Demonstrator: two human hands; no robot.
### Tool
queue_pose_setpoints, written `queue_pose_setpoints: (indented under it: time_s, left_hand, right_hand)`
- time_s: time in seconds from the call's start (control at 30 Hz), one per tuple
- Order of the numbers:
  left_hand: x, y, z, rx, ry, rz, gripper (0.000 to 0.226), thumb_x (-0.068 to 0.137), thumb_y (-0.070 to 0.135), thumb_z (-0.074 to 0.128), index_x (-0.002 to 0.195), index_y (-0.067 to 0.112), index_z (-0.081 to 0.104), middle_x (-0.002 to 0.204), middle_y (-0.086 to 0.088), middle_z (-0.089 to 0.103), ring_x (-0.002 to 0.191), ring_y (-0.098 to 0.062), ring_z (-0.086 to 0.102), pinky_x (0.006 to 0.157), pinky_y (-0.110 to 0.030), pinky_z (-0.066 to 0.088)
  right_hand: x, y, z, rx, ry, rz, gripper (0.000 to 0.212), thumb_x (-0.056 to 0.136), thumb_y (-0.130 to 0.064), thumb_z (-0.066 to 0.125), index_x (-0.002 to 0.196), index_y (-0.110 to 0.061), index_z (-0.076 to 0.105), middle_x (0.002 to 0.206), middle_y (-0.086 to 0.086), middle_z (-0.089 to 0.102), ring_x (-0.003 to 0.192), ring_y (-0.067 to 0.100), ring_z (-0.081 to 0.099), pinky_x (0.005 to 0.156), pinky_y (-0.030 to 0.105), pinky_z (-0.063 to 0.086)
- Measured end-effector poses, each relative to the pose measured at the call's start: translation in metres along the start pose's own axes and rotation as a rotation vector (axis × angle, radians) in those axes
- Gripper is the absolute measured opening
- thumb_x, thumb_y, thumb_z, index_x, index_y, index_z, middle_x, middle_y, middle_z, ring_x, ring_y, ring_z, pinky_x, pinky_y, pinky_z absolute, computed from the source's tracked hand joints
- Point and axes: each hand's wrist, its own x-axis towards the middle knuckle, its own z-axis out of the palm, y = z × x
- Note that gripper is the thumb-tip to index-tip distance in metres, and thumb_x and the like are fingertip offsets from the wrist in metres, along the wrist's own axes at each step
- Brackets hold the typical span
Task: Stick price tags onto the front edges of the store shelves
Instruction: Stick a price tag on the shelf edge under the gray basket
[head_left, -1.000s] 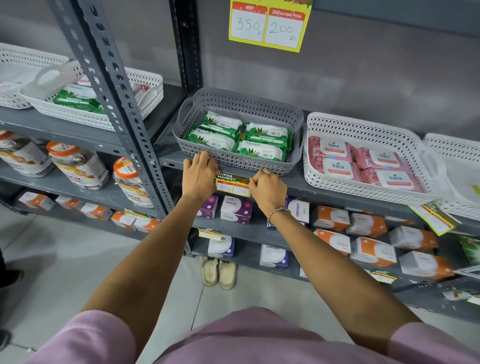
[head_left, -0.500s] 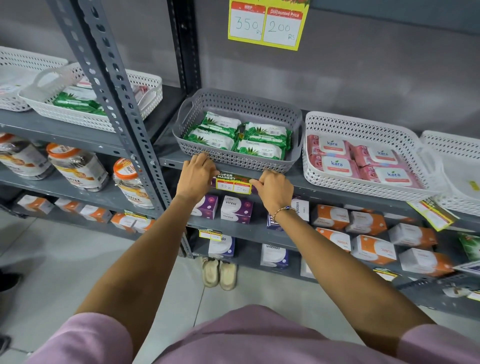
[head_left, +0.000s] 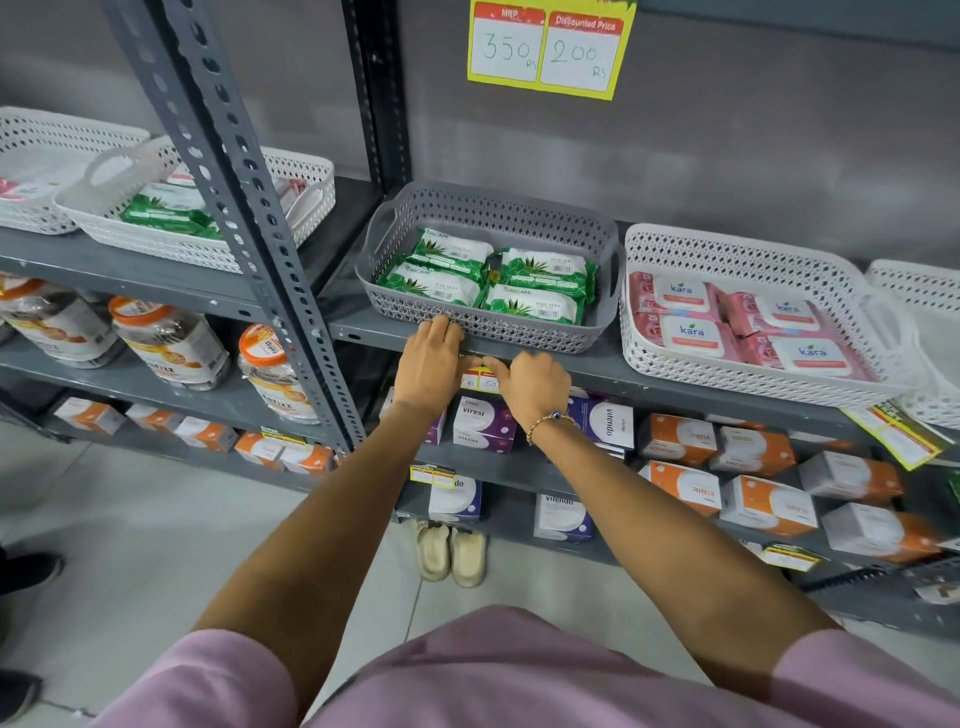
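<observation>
The price tag (head_left: 479, 378) sits on the shelf's front edge (head_left: 675, 382), under the grey basket (head_left: 493, 332). Left hand (head_left: 428, 361) presses flat, fingers straight; right hand (head_left: 530, 382) curls, one fingertip rubbing it down so it bonds.

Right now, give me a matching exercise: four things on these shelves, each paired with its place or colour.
Things:
1. grey perforated plastic basket
2. white perforated plastic basket
3. small yellow price tag
4. large yellow paper price sign

Descriptions:
A. on the wall
B. holds green packs
C. between both hands on the shelf edge
D. holds pink packs

Pairs: 1-B, 2-D, 3-C, 4-A
</observation>
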Motion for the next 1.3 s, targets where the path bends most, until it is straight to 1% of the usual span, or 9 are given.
queue_pose_setpoints:
  time_s: [0.13,0.27,0.37,0.5,0.77,0.9,1.03,1.13,1.3]
  left_hand:
    - [0.001,-0.003,0.000,-0.060,0.025,-0.012,0.031,0.081,0.027,0.068,0.099,0.004,0.060,0.100,-0.015,0.059,0.093,-0.032,0.053,0.076,-0.043,0.047]
    - [0.005,-0.014,-0.008,-0.192,0.043,-0.072,0.022,0.078,0.020,0.072,0.095,0.006,0.068,0.093,-0.011,0.064,0.081,-0.031,0.062,0.066,-0.043,0.055]
    - [0.004,-0.023,-0.009,-0.264,0.060,-0.086,0.014,0.082,0.014,0.068,0.092,0.005,0.072,0.091,-0.010,0.068,0.074,-0.029,0.067,0.065,-0.042,0.057]
    - [0.005,-0.027,-0.007,-0.273,0.058,-0.060,0.012,0.083,0.007,0.065,0.093,0.004,0.072,0.090,-0.011,0.069,0.076,-0.028,0.070,0.067,-0.042,0.058]
    - [0.002,-0.025,-0.004,-0.228,0.055,-0.082,0.027,0.076,-0.011,0.066,0.096,0.006,0.073,0.088,-0.006,0.069,0.074,-0.022,0.069,0.065,-0.037,0.059]
    - [-0.002,-0.027,-0.008,-0.243,0.023,-0.041,0.016,0.085,0.009,0.065,0.099,0.004,0.070,0.096,-0.012,0.065,0.080,-0.032,0.065,0.067,-0.045,0.057]
    - [-0.005,-0.026,-0.006,-0.203,-0.015,-0.031,0.028,0.088,0.026,0.062,0.104,0.004,0.065,0.102,-0.013,0.060,0.089,-0.033,0.061,0.066,-0.047,0.055]
    - [-0.005,-0.014,-0.004,-0.109,-0.007,-0.043,0.046,0.082,0.044,0.063,0.103,0.003,0.062,0.103,-0.014,0.058,0.098,-0.031,0.054,0.066,-0.043,0.053]
    - [0.001,-0.004,0.000,-0.091,0.040,-0.084,0.049,0.079,0.045,0.067,0.099,0.001,0.058,0.101,-0.016,0.056,0.098,-0.032,0.052,0.076,-0.043,0.050]
  right_hand:
    - [0.002,0.006,-0.003,0.110,-0.011,0.190,0.070,0.068,-0.076,0.055,0.049,-0.009,0.045,0.066,0.016,0.064,0.065,0.034,0.064,0.046,0.027,0.034]
    - [0.005,0.013,-0.007,0.193,-0.012,0.274,0.077,0.049,-0.089,0.052,0.041,-0.014,0.037,0.048,0.004,0.046,0.055,0.027,0.058,0.045,0.027,0.036]
    - [0.006,0.019,-0.005,0.184,-0.010,0.263,0.080,0.050,-0.091,0.047,0.040,-0.012,0.043,0.043,0.001,0.043,0.050,0.025,0.054,0.042,0.024,0.034]
    - [0.005,0.035,-0.003,0.220,-0.054,0.256,0.088,0.052,-0.092,0.039,0.054,-0.008,0.067,0.055,0.008,0.066,0.058,0.025,0.065,0.060,0.036,0.057]
    - [0.005,0.039,-0.010,0.228,-0.093,0.221,0.081,0.065,-0.082,0.045,0.059,-0.004,0.066,0.065,0.013,0.069,0.066,0.028,0.067,0.067,0.040,0.058]
    - [0.006,0.045,-0.011,0.236,-0.118,0.147,0.077,0.073,-0.075,0.048,0.060,-0.002,0.067,0.064,0.015,0.070,0.067,0.028,0.067,0.069,0.040,0.057]
    - [0.003,0.052,-0.012,0.267,-0.105,0.117,0.076,0.077,-0.071,0.050,0.053,0.000,0.064,0.057,0.015,0.067,0.062,0.030,0.066,0.064,0.039,0.056]
    - [-0.001,0.047,-0.016,0.098,-0.062,0.077,0.079,0.073,-0.079,0.043,0.043,-0.006,0.045,0.050,0.010,0.052,0.054,0.028,0.055,0.045,0.028,0.040]
    - [0.007,0.022,-0.016,-0.077,-0.032,-0.004,0.073,0.073,-0.080,0.041,0.044,-0.014,0.029,0.055,0.009,0.050,0.054,0.026,0.050,0.048,0.027,0.032]
